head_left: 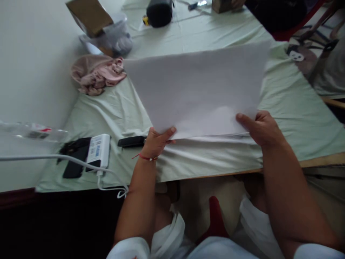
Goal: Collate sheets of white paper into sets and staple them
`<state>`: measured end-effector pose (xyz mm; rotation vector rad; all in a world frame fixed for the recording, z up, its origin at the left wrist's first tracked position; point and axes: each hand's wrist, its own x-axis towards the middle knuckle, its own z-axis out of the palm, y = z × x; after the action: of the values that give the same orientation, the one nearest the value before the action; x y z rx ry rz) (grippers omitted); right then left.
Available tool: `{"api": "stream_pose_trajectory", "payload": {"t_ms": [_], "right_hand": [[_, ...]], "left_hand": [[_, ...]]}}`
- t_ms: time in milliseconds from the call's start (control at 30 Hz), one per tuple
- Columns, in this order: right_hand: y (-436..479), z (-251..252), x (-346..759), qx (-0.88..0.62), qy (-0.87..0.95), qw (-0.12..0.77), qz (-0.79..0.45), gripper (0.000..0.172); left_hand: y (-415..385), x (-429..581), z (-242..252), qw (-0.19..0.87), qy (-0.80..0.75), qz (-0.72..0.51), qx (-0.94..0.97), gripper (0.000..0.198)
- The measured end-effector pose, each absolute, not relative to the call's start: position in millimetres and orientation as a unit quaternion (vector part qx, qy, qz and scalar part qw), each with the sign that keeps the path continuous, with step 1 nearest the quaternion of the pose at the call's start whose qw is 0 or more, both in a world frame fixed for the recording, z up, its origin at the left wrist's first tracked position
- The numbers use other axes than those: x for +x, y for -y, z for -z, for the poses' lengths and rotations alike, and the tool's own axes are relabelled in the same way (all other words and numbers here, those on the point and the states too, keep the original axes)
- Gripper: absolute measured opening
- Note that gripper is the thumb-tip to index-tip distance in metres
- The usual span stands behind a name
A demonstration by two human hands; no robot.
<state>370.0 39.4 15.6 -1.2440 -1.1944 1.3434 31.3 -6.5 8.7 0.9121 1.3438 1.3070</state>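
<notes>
A wide white sheet of paper (pixel 199 86) is held up over the near side of the cloth-covered table, its far edge tilted away from me. My left hand (pixel 159 140) grips the near left corner, thumb on top and fingers beneath. At the near right corner, my right hand (pixel 260 127) pinches it the same way. Most fingers of both hands are hidden under the paper. Whether it is one sheet or several I cannot tell. Just left of my left hand lies a slim black object (pixel 131 141).
A white power bank (pixel 99 149) with a white cable (pixel 67 157) and a black phone-like slab (pixel 74 163) lie at the left. Behind them are pink cloth (pixel 99 73), a plastic bag (pixel 118 39) and a cardboard box (pixel 90 16). A black case (pixel 159 13) stands at the back.
</notes>
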Motion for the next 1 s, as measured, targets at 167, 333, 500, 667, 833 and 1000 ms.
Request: {"api": "stream_pose_trajectory", "payload": {"t_ms": [167, 333, 500, 667, 833, 1000], "right_hand": [[-39.2, -21.2, 375.1, -0.492, 0.539, 0.377, -0.570, 0.044], [-39.0, -23.2, 375.2, -0.497, 0.542, 0.350, -0.581, 0.047], [-39.5, -23.4, 376.0, -0.507, 0.559, 0.295, -0.586, 0.055], [-38.7, -24.3, 375.7, -0.534, 0.580, 0.267, -0.554, 0.051], [-38.1, -27.0, 374.2, -0.558, 0.571, 0.247, -0.549, 0.051], [-37.8, -27.8, 377.2, -0.581, 0.554, 0.246, -0.543, 0.051]], "left_hand": [[5.3, 19.7, -11.6, 0.460, -0.570, -0.578, 0.361, 0.046], [8.7, 13.7, -11.4, 0.445, -0.572, -0.582, 0.369, 0.046], [9.3, 10.7, -11.1, 0.448, -0.583, -0.574, 0.360, 0.041], [7.5, 10.2, -8.6, 0.452, -0.589, -0.561, 0.367, 0.038], [6.9, 12.6, -12.3, 0.463, -0.592, -0.562, 0.346, 0.041], [6.1, 12.7, -15.8, 0.462, -0.591, -0.574, 0.329, 0.039]]}}
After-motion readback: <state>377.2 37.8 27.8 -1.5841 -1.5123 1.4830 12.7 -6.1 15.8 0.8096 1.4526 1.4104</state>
